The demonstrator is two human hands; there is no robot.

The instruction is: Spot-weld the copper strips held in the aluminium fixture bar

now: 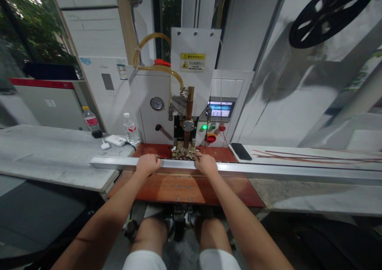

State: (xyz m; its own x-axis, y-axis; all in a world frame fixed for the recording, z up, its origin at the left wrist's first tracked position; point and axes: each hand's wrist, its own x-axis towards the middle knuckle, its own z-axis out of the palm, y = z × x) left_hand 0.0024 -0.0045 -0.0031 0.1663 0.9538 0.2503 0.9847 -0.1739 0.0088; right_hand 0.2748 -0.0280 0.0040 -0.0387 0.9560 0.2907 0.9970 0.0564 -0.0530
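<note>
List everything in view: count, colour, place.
Metal bar: 1, silver, across the middle
Board: 1, red-brown, beneath metal bar
Tables: 2, pale grey, left and right
Machine: 1, white, centre back
Rod assembly: 1, copper, machine front
Gauge: 1, dark rim, machine's left front
Screen: 1, blue, machine's right front
Dark-filled bottle: 1, yellow cap, left
Clear bottle: 1, white cap, left
Phone: 1, black, right
Thin rods: several, brown, right
Wheel: 1, black, upper right
Cabinet: 1, grey, red edge, far left
Legs: 2, white shorts, bottom
Left hand: 1, bare, on metal bar
Right hand: 1, bare, on metal bar
</note>
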